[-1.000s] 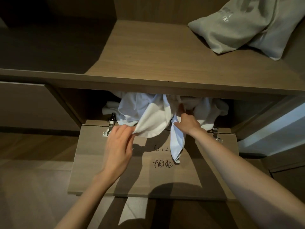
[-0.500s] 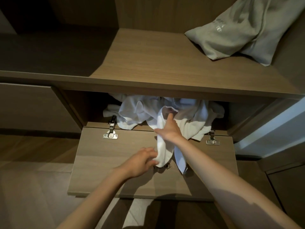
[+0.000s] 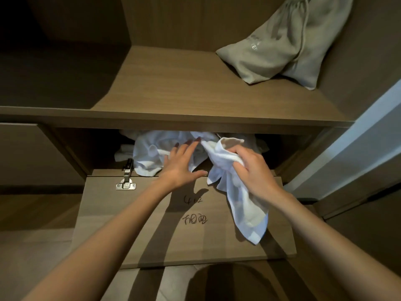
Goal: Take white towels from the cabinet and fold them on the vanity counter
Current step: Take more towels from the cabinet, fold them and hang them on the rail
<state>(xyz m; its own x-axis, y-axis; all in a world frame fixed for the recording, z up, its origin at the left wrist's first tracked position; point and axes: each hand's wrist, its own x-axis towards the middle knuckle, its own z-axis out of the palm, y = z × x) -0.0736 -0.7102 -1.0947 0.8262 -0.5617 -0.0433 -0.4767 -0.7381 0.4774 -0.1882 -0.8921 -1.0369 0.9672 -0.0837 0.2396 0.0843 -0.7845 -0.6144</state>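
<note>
1. The right hand point(image 3: 253, 168) curls its fingers round a white towel point(image 3: 243, 205), gripping it near one end.
2. That towel hangs down from the fist over the open drop-down door point(image 3: 130, 224) of the cabinet point(image 3: 69, 148).
3. The left hand point(image 3: 184, 164) is spread, with straight fingers reaching over a heap of white towels point(image 3: 149, 153); whether it presses on them I cannot tell.
4. The heap lies crumpled in the low compartment, just behind the door's metal hinge point(image 3: 126, 184).
5. Dark handwriting point(image 3: 194, 220) marks the door between the two forearms.
6. On the shelf point(image 3: 184, 88) above, a grey cloth bag point(image 3: 277, 46) leans in the right corner.
</note>
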